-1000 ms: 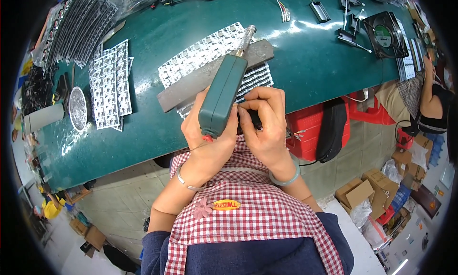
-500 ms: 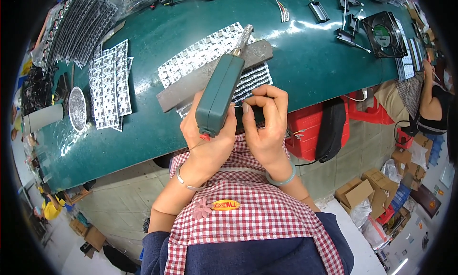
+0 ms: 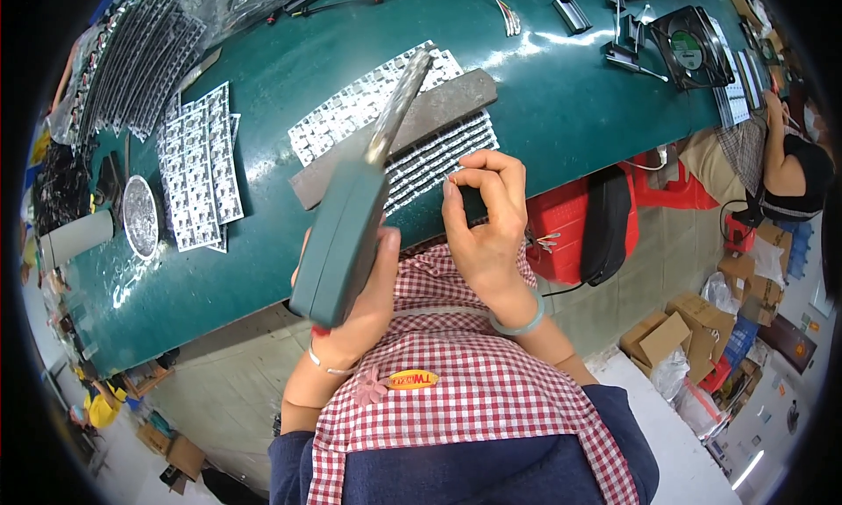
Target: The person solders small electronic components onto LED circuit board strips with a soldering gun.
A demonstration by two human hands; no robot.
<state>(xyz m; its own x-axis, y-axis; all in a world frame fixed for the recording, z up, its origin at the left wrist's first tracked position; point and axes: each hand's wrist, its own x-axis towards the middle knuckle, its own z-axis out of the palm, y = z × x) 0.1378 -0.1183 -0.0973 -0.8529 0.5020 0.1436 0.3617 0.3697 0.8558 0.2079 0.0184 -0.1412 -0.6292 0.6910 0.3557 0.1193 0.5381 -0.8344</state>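
My left hand (image 3: 375, 288) is wrapped round a green soldering gun (image 3: 340, 242), whose metal barrel points away over the table; motion blurs it a little. My right hand (image 3: 491, 229) is raised at the table's near edge, thumb and forefinger pinched together; whatever they hold is too small to make out. Beyond both hands lies a white sheet of small circuit boards (image 3: 351, 110), with a grey metal bar (image 3: 430, 122) slanting across it. On the near side of the bar, the sheet shows dark and light rows (image 3: 447, 163).
More board sheets (image 3: 189, 181) and an oval dish (image 3: 140, 216) lie at left, beside stacked strips (image 3: 132, 75). A black fan (image 3: 688, 49) and small metal housings (image 3: 572, 16) are at far right. A red stool (image 3: 561, 233) stands under the edge; another person (image 3: 785, 163) sits at right.
The soldering gun in my left hand has swung left and toward me, away from my right hand. My right hand stays almost in place, still pinched.
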